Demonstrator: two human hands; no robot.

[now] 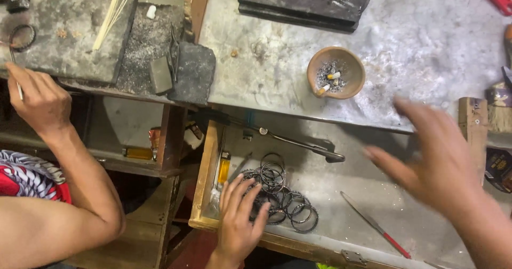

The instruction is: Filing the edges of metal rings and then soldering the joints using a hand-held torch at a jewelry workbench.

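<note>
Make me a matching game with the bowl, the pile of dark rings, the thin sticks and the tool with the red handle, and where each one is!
Things:
1. clay bowl
2. dark rings
3. thin pale sticks
4. red-handled tool

Places:
A. in the open drawer, under the left hand
B. on the dark slab at the top left
C. on the grey benchtop, holding ash
D. on the drawer floor, below the blurred right hand

Pairs: 1-C, 2-A, 3-B, 4-D

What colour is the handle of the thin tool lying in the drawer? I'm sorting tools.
Red, in the head view: thin tool.
</note>
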